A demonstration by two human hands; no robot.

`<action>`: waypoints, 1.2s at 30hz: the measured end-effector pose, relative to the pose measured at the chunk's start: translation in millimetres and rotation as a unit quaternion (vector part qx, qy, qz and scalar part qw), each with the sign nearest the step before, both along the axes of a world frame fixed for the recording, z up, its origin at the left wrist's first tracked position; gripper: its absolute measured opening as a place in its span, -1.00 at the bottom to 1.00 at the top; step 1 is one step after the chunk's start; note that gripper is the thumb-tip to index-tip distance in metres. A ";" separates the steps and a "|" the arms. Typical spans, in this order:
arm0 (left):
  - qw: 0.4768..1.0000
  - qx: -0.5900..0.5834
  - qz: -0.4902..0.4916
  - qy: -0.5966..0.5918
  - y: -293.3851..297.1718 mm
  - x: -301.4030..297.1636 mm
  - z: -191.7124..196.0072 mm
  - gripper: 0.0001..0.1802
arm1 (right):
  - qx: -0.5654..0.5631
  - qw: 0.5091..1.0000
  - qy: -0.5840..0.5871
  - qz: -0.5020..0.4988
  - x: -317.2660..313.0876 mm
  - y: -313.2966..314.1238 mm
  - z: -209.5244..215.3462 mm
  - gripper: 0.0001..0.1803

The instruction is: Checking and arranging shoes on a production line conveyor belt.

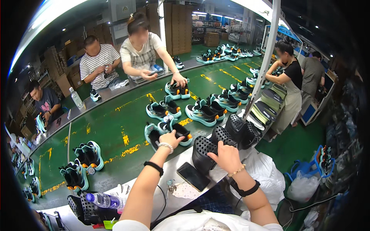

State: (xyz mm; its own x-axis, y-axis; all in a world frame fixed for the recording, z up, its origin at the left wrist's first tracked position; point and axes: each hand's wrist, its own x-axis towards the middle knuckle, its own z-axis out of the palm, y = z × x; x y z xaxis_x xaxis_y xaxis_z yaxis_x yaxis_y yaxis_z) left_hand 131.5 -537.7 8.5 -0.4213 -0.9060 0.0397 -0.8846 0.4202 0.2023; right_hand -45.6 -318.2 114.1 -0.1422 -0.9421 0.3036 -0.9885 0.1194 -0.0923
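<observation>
My left hand (170, 138) reaches onto the green conveyor belt (115, 127) and rests on a pair of black and teal sneakers (169, 133) at its near edge. My right hand (226, 156) lies on a black perforated shoe form (203, 152), the nearest of a row of such forms (237, 131) on the metal ledge. Both wrists carry bead bracelets and black bands. A dark phone (192, 176) lies flat on the ledge between my forearms.
More sneaker pairs (200, 111) ride the belt, some at left (83, 163). Across it, a person's hand (178, 79) touches another pair; other workers sit or stand around. A water bottle (103, 200), keys (171, 187), a white pole (264, 57) and white bags (266, 173) are close.
</observation>
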 end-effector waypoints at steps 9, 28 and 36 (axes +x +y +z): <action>0.994 0.101 0.047 -0.023 -14.1 125.8 16.2 -0.50 | -0.130 0.980 -0.132 -0.067 -29.9 11.9 40.2 -0.63; 0.975 0.077 0.137 0.155 26.9 133.8 -20.3 -0.67 | 0.065 0.998 -0.011 0.002 2.8 -19.8 18.8 -0.47; 0.905 -0.133 0.244 0.322 13.3 175.6 -16.6 -0.51 | -0.003 0.999 0.028 -0.040 19.2 -15.0 50.6 -0.39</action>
